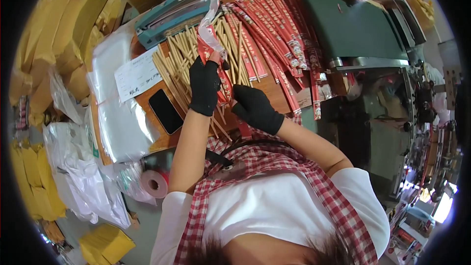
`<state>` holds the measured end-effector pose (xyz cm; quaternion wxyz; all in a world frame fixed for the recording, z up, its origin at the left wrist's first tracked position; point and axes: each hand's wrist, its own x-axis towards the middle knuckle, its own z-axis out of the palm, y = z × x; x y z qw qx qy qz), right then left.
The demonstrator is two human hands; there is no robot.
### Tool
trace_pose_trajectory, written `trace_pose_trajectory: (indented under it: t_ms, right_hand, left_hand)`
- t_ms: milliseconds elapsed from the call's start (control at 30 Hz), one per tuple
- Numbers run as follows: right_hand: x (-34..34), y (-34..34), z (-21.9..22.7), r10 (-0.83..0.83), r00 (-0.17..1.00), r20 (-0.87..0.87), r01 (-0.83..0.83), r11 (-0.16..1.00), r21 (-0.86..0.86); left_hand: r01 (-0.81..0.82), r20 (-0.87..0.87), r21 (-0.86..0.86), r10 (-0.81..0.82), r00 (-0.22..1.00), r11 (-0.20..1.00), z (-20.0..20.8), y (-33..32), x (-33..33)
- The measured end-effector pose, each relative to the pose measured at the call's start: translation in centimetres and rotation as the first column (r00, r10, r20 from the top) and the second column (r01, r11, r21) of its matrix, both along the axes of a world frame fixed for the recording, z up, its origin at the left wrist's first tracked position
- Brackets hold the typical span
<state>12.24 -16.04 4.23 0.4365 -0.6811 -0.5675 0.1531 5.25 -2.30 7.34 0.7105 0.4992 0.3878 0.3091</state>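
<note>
My left hand (204,87), in a black glove with bare fingertips, is closed around a long red-and-white printed plastic wrapper (208,39). The wrapper's clear upper end stands up beyond my fingers, and its red lower part hangs below the hand. Close by on the right, my right hand (257,109), also black-gloved, is curled shut near that lower part; whatever it grips is hidden. Under and around my left hand lies a loose spread of wooden chopsticks (169,74). Many red printed chopstick sleeves (270,22) lie fanned out beyond my right hand.
Left on the wooden table (140,103) are a black phone (166,111), a paper sheet (137,74) and clear plastic bags (120,122). A teal box (171,19) stands behind the chopsticks. A green-topped machine (351,27) borders the right; a pink roll (154,184) sits below the table edge.
</note>
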Motion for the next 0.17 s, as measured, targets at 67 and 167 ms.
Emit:
trace_pose_trajectory:
  t_ms: [67,167]
  right_hand:
    - [-0.1,-0.3,0.8,0.010,0.979,0.206,0.047,0.961,-0.272]
    - [-0.2,0.0,1.8,0.042,0.949,0.312,0.026,0.977,-0.211]
  left_hand:
    - [0.038,0.013,0.087,-0.039,0.999,0.996,-0.2,-0.4,0.3]
    - [-0.133,0.111,0.499,0.089,0.990,0.856,0.0,-0.5,0.5]
